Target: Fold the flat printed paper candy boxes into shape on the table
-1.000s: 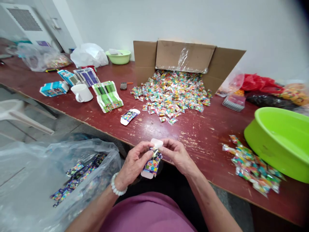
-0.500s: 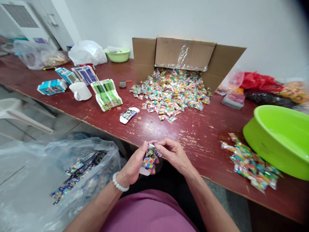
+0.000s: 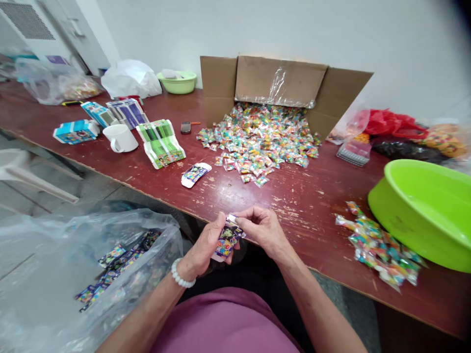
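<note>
Grips small printed box (image 3: 227,239) in left hand (image 3: 206,245), over the lap, near the edge of table (image 3: 312,196), with fingers wrapped around its sides. Pinches white top flap (image 3: 232,218) with thumb and finger of right hand (image 3: 268,231). Compared with one second ago, shows less of this flap, so seems nearer to closed. Points top end away from body, with long axis slanting slightly rightward, printed face up.

one head-worn view looks forward and down over both hands (image 3: 235,235).

Left grip (image 3: 206,243) around box (image 3: 227,239), less flap (image 3: 232,218) showing
</note>
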Motion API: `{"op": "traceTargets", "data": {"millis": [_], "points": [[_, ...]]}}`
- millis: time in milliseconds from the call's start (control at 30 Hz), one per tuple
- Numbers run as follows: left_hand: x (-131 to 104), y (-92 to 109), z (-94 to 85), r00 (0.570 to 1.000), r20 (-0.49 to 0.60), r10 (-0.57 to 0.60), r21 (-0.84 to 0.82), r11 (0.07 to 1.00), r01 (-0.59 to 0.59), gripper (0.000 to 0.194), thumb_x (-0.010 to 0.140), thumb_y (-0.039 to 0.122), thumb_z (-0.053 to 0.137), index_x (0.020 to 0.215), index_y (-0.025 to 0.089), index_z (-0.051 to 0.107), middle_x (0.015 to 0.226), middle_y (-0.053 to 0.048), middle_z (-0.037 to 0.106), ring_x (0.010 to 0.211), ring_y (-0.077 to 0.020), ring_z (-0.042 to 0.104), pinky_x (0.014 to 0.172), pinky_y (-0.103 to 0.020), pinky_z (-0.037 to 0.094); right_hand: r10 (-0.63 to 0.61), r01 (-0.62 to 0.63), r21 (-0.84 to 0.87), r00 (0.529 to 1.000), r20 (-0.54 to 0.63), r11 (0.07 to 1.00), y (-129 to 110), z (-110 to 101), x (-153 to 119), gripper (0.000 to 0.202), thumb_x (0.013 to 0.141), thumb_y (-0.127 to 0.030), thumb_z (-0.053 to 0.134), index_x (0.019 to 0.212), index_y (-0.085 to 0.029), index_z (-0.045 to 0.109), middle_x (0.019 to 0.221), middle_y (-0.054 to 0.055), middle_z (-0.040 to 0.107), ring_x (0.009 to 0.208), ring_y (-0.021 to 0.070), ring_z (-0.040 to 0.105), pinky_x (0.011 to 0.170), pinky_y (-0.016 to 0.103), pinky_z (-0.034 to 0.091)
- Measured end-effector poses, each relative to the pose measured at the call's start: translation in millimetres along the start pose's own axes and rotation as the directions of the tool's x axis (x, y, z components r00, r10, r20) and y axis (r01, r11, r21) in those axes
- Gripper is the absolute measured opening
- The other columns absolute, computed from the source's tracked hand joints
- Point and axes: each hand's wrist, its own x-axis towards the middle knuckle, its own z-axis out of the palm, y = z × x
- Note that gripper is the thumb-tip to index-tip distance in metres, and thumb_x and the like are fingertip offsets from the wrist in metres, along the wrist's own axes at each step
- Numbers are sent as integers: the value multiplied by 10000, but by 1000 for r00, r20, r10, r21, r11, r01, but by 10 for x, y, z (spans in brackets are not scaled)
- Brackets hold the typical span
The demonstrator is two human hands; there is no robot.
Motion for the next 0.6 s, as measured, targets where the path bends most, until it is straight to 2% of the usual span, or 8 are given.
{"op": "traceTargets", "data": {"millis": [100, 233, 333, 400, 467, 533, 600], "points": [[-8, 18, -3, 1000, 8, 20, 3, 1000, -20, 701, 864, 726, 422, 1089, 110, 668, 645, -50, 651, 412, -124, 565, 395, -220, 432, -29, 29, 6, 999, 43, 1000, -17, -11, -25, 206, 743, -380, 753, 747, -184, 690, 689, 25, 726, 538, 142, 615, 530, 264, 494], [-19, 40, 13, 999, -24, 29, -14, 999, -29, 691, 857, 686, 495, 1305, 168, 586, 664, -26, 643, 445, -122, 572, 402, -211, 448, -145, 153, -23, 970, 193, 988, -24, -35, -94, 186, 860, -385, 650, 808, -211, 691, 1031, 46, 730, 668, 150, 647, 615, 291, 538], [-13, 10, 33, 999, -38, 8, -52, 999, -10, 688, 862, 679, 493, 1360, 206, 539, 719, -23, 630, 521, -136, 601, 417, -210, 462, -279, 313, -240, 946, 168, 919, 52, -34, -141, 150, 899, -327, 607, 873, -220, 709, 992, 48, 712, 708, 149, 634, 663, 283, 518], [-6, -23, 43, 1000, 0, 6, -83, 997, -6, 637, 882, 643, 497, 1377, 241, 503, 775, -18, 629, 534, -131, 607, 445, -219, 475, -338, 356, -370, 934, 115, 858, 132, -41, -135, 122, 890, -291, 614, 871, -216, 708, 891, 44, 700, 722, 155, 622, 679, 276, 498], [1, -42, 38, 998, 67, -8, -116, 993, 16, 569, 887, 566, 557, 1362, 261, 489, 831, -15, 638, 548, -127, 619, 504, -238, 500, -284, 308, -377, 951, 118, 874, 203, -80, -67, 128, 885, -307, 618, 863, -207, 694, 804, 29, 686, 681, 154, 610, 636, 264, 483], [2, -38, 13, 994, 111, -20, -153, 988, 37, 525, 860, 464, 651, 1319, 252, 509, 905, -32, 660, 660, -146, 659, 598, -250, 524, -178, 232, -350, 967, 181, 907, 241, -170, 88, 204, 912, -372, 577, 887, -200, 684, 735, 9, 676, 612, 147, 597, 574, 249, 465], [-3, -21, -33, 994, 103, -29, -161, 986, 46, 476, 817, 389, 722, 1232, 213, 566, 981, -64, 679, 781, -168, 667, 661, -253, 524, -155, 218, -475, 973, 169, 853, 247, -315, 330, 286, 950, -423, 501, 944, -204, 684, 754, 5, 690, 621, 151, 610, 579, 250, 469]]}}
